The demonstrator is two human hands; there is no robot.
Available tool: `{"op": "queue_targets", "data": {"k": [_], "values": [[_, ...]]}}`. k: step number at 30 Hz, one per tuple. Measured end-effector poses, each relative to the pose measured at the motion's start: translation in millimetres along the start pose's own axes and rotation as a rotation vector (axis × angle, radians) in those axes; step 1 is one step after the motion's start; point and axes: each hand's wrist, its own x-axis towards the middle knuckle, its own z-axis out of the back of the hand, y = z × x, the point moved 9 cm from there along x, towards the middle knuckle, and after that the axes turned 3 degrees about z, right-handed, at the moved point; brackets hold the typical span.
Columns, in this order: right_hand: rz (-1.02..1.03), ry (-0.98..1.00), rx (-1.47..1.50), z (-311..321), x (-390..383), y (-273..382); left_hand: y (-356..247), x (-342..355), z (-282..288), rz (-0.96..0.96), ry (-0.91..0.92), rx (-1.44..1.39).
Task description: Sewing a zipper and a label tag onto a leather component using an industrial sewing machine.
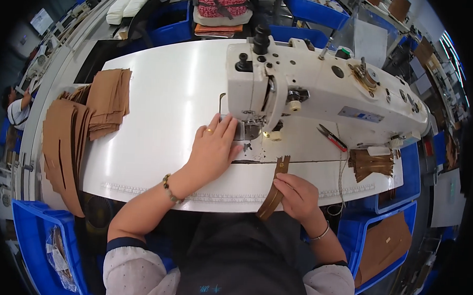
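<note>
A white sewing machine (pixel 323 88) stands over the right side of a white table (pixel 158 118). My left hand (pixel 210 149) lies with its fingers stretched out beside the presser foot (pixel 250 131), and nothing shows in its grip. Between the thumb and fingers of my right hand (pixel 298 195) is a brown zipper (pixel 270 200), held close to the table's front edge. Its upper end rests over the tabletop, while the lower end hangs past the edge.
Stacked brown fabric pieces (pixel 109 102) lie at the left, with longer slit panels (pixel 62 145) beside them. Red-handled snips (pixel 332 138) and a bundle of brown zippers (pixel 371 165) lie at the right. Blue bins (pixel 38 212) flank the table.
</note>
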Motion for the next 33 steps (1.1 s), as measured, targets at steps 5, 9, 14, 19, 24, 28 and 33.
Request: {"op": "queue_targets", "data": {"k": [5, 9, 14, 19, 24, 28, 33], "values": [[-0.071, 0.036, 0.003, -17, 3, -10, -3, 2, -8, -0.095, 0.007, 0.114], [-0.056, 0.098, 0.012, -24, 2, -9, 34, 8, 5, 0.057, -0.029, 0.381], [-0.088, 0.097, 0.006, -25, 2, -11, 34, 5, 12, -0.002, -0.09, 0.301], [-0.088, 0.131, 0.0, -27, 2, -10, 2, 3, -9, -0.115, -0.03, 0.015], [-0.106, 0.148, 0.012, -28, 3, -12, -10, 6, -8, -0.168, -0.117, 0.141], [-0.107, 0.152, -0.002, -28, 3, -11, -21, 7, -13, -0.195, -0.076, 0.269], [-0.126, 0.147, -0.011, -27, -1, -13, -2, 31, -20, -0.175, -0.022, 0.253]]}}
